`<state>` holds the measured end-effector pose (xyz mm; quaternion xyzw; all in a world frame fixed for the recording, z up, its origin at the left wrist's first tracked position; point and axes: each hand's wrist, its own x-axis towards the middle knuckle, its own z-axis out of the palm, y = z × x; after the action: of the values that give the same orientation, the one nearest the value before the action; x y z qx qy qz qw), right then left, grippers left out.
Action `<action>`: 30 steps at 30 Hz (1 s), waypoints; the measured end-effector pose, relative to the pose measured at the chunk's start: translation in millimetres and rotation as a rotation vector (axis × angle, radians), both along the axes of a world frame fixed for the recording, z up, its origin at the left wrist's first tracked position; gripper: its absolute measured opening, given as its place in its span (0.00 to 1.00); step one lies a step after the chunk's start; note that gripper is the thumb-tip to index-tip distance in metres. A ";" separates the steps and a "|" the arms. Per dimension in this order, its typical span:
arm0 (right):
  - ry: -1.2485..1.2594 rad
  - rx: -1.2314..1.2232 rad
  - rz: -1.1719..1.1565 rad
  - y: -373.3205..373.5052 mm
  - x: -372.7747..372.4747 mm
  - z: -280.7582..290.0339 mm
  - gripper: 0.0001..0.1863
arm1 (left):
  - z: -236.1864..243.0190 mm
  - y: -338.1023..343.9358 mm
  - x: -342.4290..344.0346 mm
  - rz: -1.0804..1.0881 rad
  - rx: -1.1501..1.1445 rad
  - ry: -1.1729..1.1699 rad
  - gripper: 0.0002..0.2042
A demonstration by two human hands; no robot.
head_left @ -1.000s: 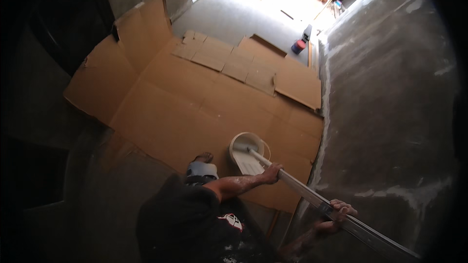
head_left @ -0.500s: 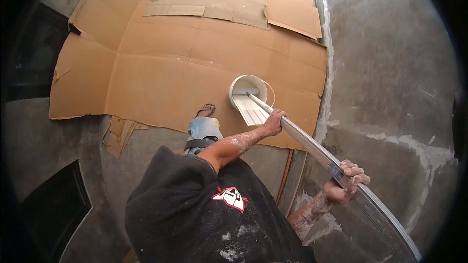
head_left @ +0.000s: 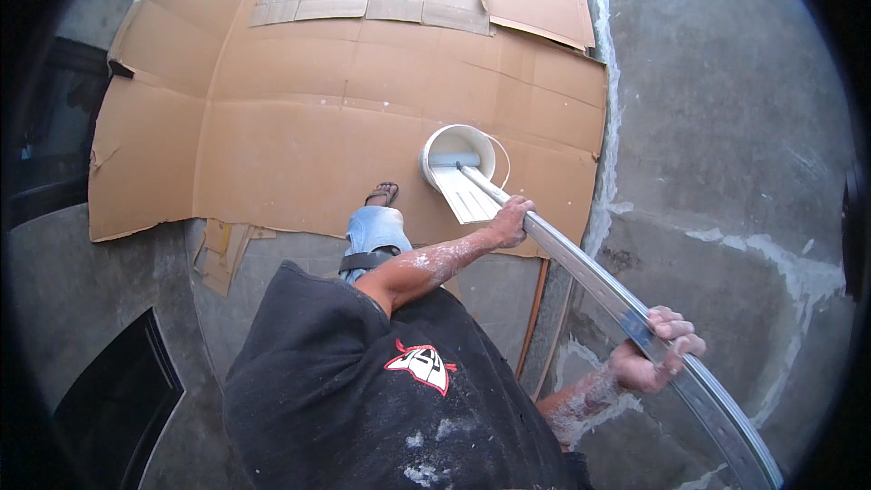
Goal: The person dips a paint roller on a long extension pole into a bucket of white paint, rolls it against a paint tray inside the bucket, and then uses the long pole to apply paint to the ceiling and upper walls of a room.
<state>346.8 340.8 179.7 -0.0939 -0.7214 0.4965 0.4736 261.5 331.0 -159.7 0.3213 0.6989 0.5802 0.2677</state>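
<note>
A long metal pole point(head_left: 590, 274) slants from the lower right toward a white bucket point(head_left: 425, 163). At its far end is a paint roller point(head_left: 454, 161), down inside the bucket's mouth. A white ridged roller grid point(head_left: 467, 200) leans out over the bucket's near rim. My left hand point(head_left: 511, 222) is closed round the pole near the bucket, with white smears along the forearm. Farther back, my right hand point(head_left: 655, 349) grips the same pole, its fingers curled over it and coated in white.
Brown cardboard sheets point(head_left: 299, 150) cover the floor under the bucket. A grey wall point(head_left: 726, 127) with white patched seams rises on the right. My sandalled foot point(head_left: 382, 193) stands on the cardboard, left of the bucket. Dark window-like panels point(head_left: 118, 399) are at the left.
The view has shifted slightly. My right hand and the pole's near part sit a little farther right and lower. The roller remains in the bucket, and both hands keep their hold.
</note>
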 end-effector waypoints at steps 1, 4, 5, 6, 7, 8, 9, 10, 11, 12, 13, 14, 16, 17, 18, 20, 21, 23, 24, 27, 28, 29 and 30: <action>0.023 -0.043 -0.019 -2.4 -2.9 4.8 0.06 | 3.4 0.9 -1.8 0.021 0.027 -0.022 0.15; -0.016 -0.013 -0.078 -4.1 -13.6 -6.0 0.06 | -1.6 3.2 -8.8 0.090 0.014 -0.048 0.15; -0.025 0.009 -0.077 -4.8 -12.6 -15.3 0.07 | -6.9 2.2 -10.9 0.101 0.035 -0.053 0.14; -0.021 0.003 -0.072 -2.6 -8.5 -21.5 0.07 | -14.5 4.3 -7.5 0.099 0.035 -0.046 0.14; -0.015 -0.005 -0.074 -1.4 -3.2 -27.7 0.07 | -23.0 5.4 -5.0 0.089 0.033 -0.038 0.14; -0.010 -0.012 -0.077 -0.6 -0.1 -33.5 0.07 | -31.0 7.0 -2.0 0.079 0.031 -0.031 0.14; 0.003 0.005 -0.045 -1.8 -0.9 -40.5 0.08 | -36.1 7.5 2.6 0.101 0.031 -0.026 0.15; -0.005 0.012 -0.038 -1.0 -0.5 -46.1 0.08 | -42.8 7.7 2.9 0.092 0.044 -0.023 0.15; -0.013 0.020 -0.032 -0.1 0.3 -50.7 0.08 | -50.7 7.2 0.3 0.082 0.057 -0.021 0.15; -0.021 0.026 -0.029 0.6 1.6 -53.5 0.09 | -51.1 4.4 -1.5 0.069 0.068 -0.018 0.15; -0.044 0.050 -0.030 2.5 2.0 -52.6 0.09 | -49.2 3.5 0.1 0.055 0.033 -0.020 0.15; -0.063 0.070 -0.040 5.4 3.2 -48.2 0.08 | -45.9 4.5 3.5 0.045 0.012 -0.040 0.15; -0.096 0.113 -0.042 9.5 -2.3 -32.7 0.08 | -27.9 4.4 3.2 0.045 -0.029 -0.075 0.15; -0.087 0.116 -0.052 6.2 -8.6 -21.2 0.07 | -17.5 3.1 2.9 0.039 -0.042 -0.064 0.15; -0.085 0.098 -0.072 3.0 -10.5 -7.3 0.06 | -3.2 -0.3 2.6 0.025 -0.055 -0.051 0.15; -0.076 0.059 -0.090 3.9 -11.9 17.9 0.06 | 24.8 -5.7 -4.8 0.014 -0.061 -0.031 0.15; -0.054 0.044 -0.102 0.1 -10.0 33.1 0.06 | 45.3 -11.7 -4.5 -0.027 -0.058 -0.029 0.16; -0.004 0.020 -0.067 1.6 -11.6 49.7 0.06 | 60.3 -12.9 -5.8 -0.025 -0.035 -0.025 0.16; -0.012 0.021 -0.054 3.4 -15.0 47.7 0.06 | 57.5 -8.5 -7.0 0.031 -0.020 -0.044 0.16; -0.007 0.004 0.048 11.2 -29.5 24.2 0.05 | 30.0 4.9 -13.5 0.132 -0.005 -0.094 0.16; -0.012 0.020 0.022 11.2 -30.6 9.8 0.06 | 14.6 6.8 -14.1 0.136 -0.002 -0.082 0.16; -0.018 0.037 -0.003 9.8 -31.5 -4.8 0.06 | -0.8 7.6 -14.7 0.141 0.001 -0.072 0.16; -0.022 0.054 -0.026 9.8 -31.4 -17.6 0.06 | -16.3 9.0 -17.1 0.148 0.005 -0.060 0.16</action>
<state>315.4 350.6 162.1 -0.0962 -0.7384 0.4694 0.4745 244.4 340.0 -176.0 0.2519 0.7111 0.6094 0.2440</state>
